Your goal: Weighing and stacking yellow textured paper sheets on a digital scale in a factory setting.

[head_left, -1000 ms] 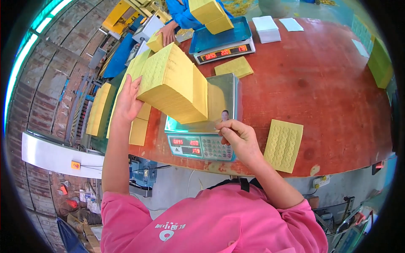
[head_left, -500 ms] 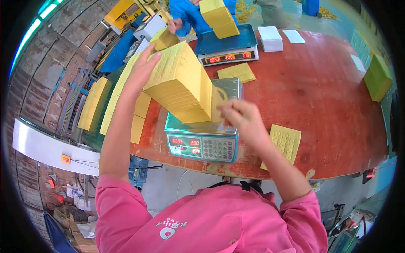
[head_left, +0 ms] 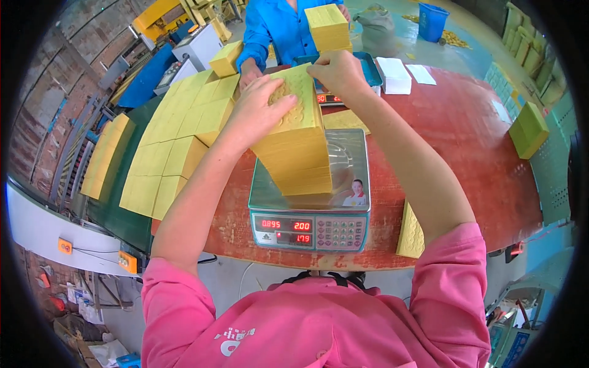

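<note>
a tall yellow paper stack (head_left: 297, 153) stands on the steel plate of the near scale (head_left: 351, 156), its top sheet embossed with rows of round shapes and its upper part leaning toward the left. the left hand (head_left: 261, 107) lies on the near left part of that top, fingers spread and thumb apart, touching the paper without closing around it. the right hand (head_left: 337, 72) is at the far right corner of the top, fingers curled in; whether they pinch a sheet or only touch the edge cannot be told.

the scale sits at the near edge of a worn red table (head_left: 454, 159), red digits lit on its front. a yellow pad (head_left: 350, 120) lies just behind it, and an embossed piece (head_left: 411, 236) lies to its right, partly hidden by the right arm. across the table a co-worker in a blue jacket (head_left: 288, 37) stands behind a second scale (head_left: 370, 69) bearing another yellow stack (head_left: 328, 27). a white paper stack (head_left: 394, 78) is just beside that scale. yellow blocks (head_left: 178, 132) are packed together to the left.
</note>
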Available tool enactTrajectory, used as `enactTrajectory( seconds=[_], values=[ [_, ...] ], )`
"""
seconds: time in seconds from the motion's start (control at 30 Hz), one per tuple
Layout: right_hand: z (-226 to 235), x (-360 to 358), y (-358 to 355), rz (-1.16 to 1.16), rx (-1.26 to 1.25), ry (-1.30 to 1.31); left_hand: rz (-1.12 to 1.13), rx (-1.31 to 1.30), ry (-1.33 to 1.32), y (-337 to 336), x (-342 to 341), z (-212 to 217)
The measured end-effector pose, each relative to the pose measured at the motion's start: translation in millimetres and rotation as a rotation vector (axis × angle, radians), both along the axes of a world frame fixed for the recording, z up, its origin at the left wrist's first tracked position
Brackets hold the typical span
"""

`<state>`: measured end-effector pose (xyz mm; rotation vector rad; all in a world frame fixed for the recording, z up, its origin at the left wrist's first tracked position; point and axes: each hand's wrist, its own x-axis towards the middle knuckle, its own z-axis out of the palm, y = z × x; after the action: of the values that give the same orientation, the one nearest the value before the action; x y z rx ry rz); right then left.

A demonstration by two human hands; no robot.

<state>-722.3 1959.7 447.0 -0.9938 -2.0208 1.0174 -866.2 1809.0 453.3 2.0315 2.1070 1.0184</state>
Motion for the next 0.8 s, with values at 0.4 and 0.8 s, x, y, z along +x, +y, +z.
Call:
enactTrajectory(
  seconds=[0.4, 0.8],
  values=[
    [41, 105, -65, 0.033, 0.254, 0.746, 0.145, 0.589, -0.554, -84, -5, 27],
    [-236, 337, -123, -0.628, -0.220, 0.075, 0.392, 0.443, -0.608, -143, 29, -50]
  ],
)
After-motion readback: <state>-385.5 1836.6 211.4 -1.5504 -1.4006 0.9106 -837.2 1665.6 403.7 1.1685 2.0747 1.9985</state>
